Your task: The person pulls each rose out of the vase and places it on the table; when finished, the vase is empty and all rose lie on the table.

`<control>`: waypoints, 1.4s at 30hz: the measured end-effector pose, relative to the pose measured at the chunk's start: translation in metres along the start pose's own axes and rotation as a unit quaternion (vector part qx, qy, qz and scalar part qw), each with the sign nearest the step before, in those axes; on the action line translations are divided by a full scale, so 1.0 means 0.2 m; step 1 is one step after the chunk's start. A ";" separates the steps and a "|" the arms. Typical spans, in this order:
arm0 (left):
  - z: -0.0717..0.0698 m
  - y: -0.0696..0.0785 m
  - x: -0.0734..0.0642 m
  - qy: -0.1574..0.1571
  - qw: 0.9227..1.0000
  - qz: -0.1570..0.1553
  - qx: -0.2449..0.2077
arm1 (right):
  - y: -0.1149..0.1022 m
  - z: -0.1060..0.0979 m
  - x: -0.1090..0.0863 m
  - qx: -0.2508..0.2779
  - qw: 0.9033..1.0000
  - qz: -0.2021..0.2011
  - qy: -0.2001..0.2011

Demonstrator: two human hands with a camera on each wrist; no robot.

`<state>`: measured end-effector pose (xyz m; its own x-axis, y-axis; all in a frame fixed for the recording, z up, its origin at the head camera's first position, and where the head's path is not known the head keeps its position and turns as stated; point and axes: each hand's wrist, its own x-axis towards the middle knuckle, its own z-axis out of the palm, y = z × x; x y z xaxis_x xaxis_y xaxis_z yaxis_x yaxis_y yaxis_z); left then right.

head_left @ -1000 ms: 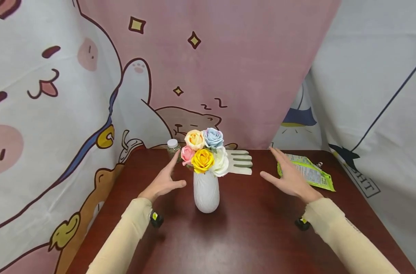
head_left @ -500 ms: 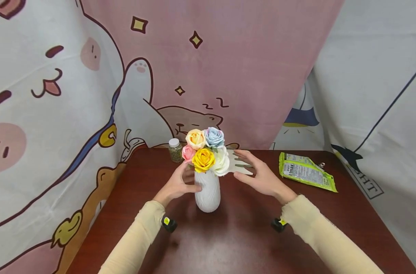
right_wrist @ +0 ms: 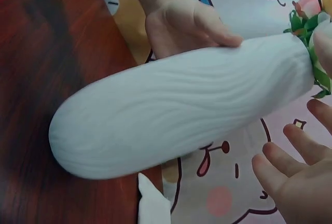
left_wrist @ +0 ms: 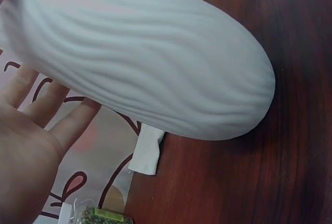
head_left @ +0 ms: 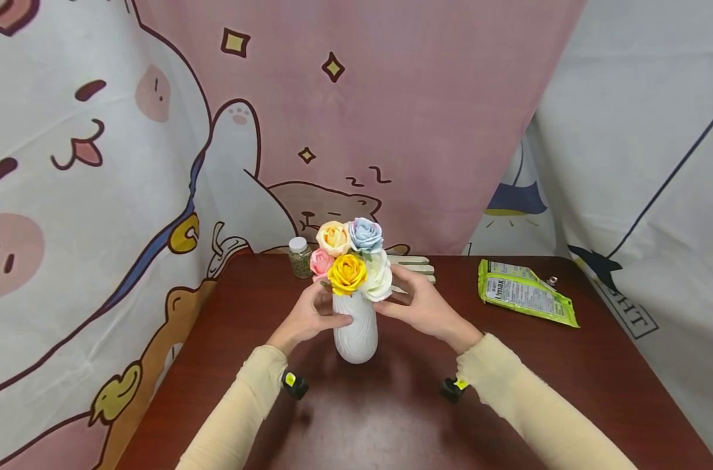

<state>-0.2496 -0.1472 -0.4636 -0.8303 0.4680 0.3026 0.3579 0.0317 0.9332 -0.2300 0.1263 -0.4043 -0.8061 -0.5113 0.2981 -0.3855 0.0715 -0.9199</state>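
Note:
A white vase (head_left: 356, 338) with wavy ridges stands upright on the table, holding yellow, pink, peach, blue and white roses (head_left: 348, 274). My left hand (head_left: 306, 318) grips the vase's upper left side, thumb on the near face and fingers toward the back. In the left wrist view those fingers (left_wrist: 78, 123) reach behind the ridged wall. Close to the upper right side is my right hand (head_left: 421, 305), its thumb by the white rose. The right wrist view shows its spread fingers (right_wrist: 280, 167) apart from the vase.
Behind the vase lies a pale glove (head_left: 417, 262), partly covered by the flowers and right hand. A small white-capped jar (head_left: 300, 262) stands at the back left. A green packet (head_left: 526, 292) lies on the right of the dark red table (head_left: 368, 424).
Both hands have moved inward to the vase. The left hand has taken hold of its upper side; the right has come across from beside the green packet. The vase has stayed in place.

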 end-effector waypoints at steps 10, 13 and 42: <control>0.00 -0.01 -0.01 0.006 1.000 -0.010 0.012 | 0.00 0.07 0.03 0.042 0.999 -0.010 0.030; 0.00 -0.02 -0.01 0.007 1.000 -0.005 0.010 | -0.01 0.08 0.05 0.043 0.998 -0.012 0.036; 0.00 -0.02 -0.02 0.013 1.000 -0.025 0.004 | -0.06 0.11 0.07 0.060 0.997 -0.005 0.050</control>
<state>-0.2483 -0.1485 -0.4685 -0.8583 0.4419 0.2609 0.3194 0.0621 0.9456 -0.2274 0.0982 -0.3955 -0.8453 -0.4236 0.3256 -0.3421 -0.0390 -0.9388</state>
